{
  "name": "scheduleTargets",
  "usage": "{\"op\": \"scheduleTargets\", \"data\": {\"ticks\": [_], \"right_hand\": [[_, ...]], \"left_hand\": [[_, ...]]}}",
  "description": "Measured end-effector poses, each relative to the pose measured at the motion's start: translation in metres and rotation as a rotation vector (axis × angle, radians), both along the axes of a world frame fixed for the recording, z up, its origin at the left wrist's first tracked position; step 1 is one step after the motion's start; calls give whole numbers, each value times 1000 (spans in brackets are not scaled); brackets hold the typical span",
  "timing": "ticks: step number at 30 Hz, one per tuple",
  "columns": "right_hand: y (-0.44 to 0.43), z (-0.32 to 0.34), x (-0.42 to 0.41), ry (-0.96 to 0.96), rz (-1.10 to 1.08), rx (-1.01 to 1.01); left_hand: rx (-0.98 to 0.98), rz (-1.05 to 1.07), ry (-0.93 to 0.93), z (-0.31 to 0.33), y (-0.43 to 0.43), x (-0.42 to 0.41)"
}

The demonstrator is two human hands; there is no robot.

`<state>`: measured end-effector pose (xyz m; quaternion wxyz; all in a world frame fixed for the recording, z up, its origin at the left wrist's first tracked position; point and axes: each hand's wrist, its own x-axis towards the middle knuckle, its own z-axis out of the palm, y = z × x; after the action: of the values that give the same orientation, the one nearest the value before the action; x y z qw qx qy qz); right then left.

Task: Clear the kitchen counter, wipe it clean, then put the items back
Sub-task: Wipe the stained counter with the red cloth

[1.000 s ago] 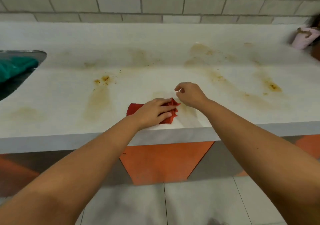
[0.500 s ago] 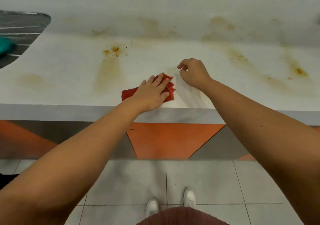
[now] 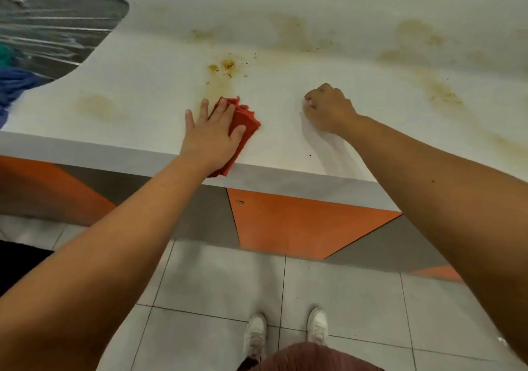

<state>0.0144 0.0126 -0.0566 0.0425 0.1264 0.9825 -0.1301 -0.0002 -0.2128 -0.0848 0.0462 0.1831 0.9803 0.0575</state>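
Lying under the left grip [image 3: 210, 139], fingers flat, the red cloth [image 3: 246, 117] overhangs the counter [image 3: 143, 85] edge; right grip [image 3: 328, 109] fisted, empty

Your white counter [image 3: 285, 147] bears a red cloth [image 3: 247, 119] at its near edge, slightly overhanging, pressed flat under your left hand [image 3: 211, 139]. Your right hand [image 3: 328, 110] rests fisted to its right. Yellow-brown stains [image 3: 225, 66] spread farther back and right.

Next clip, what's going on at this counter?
A person is mid-wipe on a white counter. The left hand presses a red cloth flat near the front edge. The right hand rests curled on the counter beside it, holding nothing visible. Yellow-brown stains beyond the cloth are not yet wiped.
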Motion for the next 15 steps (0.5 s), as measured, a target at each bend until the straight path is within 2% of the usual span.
{"op": "scheduleTargets", "data": {"ticks": [3, 7, 9, 13, 15], "right_hand": [[-7, 3, -10, -143, -2, 9], [-17, 10, -20, -191, -50, 77], [-17, 9, -20, -196, -58, 108], [-17, 7, -15, -201, -43, 98], [-12, 11, -15, -220, -58, 43]], "left_hand": [[0, 152, 4, -2, 12, -5], [-21, -43, -6, -1, 20, 11], [-18, -71, 15, -3, -1, 13], [-35, 176, -6, 2, -29, -27], [-37, 160, -31, 3, -7, -37]]}}
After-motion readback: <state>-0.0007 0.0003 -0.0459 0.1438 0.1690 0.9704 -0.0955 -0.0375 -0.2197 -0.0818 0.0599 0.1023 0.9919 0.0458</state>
